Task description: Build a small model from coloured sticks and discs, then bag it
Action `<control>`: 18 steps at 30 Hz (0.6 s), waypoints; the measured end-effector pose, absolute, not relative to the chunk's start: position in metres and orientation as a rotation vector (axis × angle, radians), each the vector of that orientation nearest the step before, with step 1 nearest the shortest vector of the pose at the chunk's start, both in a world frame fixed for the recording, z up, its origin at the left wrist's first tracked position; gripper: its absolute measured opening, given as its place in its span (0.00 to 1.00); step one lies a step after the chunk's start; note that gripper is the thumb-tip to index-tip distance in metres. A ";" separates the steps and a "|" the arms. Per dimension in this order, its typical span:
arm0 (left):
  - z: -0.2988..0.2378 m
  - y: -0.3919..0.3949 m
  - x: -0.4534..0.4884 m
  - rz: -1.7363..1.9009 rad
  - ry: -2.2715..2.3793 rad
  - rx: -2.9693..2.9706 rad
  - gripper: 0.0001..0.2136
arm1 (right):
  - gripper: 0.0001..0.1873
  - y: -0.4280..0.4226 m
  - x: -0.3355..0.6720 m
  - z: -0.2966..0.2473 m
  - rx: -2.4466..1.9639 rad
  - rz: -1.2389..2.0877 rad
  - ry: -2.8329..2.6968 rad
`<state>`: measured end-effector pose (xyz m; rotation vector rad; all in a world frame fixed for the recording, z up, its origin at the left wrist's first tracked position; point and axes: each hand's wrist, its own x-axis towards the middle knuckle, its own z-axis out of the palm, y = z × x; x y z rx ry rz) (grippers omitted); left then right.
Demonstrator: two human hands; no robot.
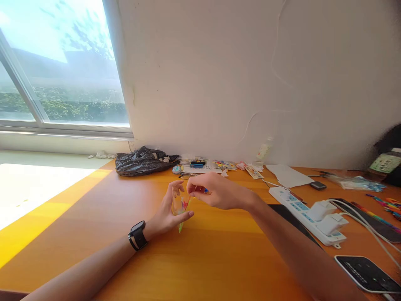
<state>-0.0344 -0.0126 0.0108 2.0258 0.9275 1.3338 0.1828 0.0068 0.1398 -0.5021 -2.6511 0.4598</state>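
Over the middle of the wooden table, my left hand (171,209) curves round a small clear plastic item (184,205) with red and yellow-green bits on or in it. The thumb is on the near side and the fingers are bent on the far side. A black watch is on that wrist. My right hand (217,190) comes in from the right, with thumb and forefinger pinched at the item's upper edge. Something small and blue (206,190) shows by its curled fingers. What lies within the pinch is too small to make out.
A black plastic bag (140,162) lies by the wall, beside small packets and a blue-handled tool (196,165). On the right are a white power strip (297,207) with plugs and cables, white paper (290,175), a black-topped device (366,271) and colourful strings (388,205). A window is at left.
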 end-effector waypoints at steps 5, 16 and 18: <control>0.009 -0.009 -0.036 1.219 0.884 1.983 0.42 | 0.06 0.004 0.181 0.143 -0.511 0.400 -2.543; 0.019 -0.017 -0.033 1.119 0.869 1.969 0.38 | 0.06 0.004 0.177 0.139 -0.527 0.426 -2.491; 0.017 -0.016 -0.034 1.106 0.885 1.975 0.36 | 0.06 0.004 0.177 0.140 -0.511 0.498 -2.453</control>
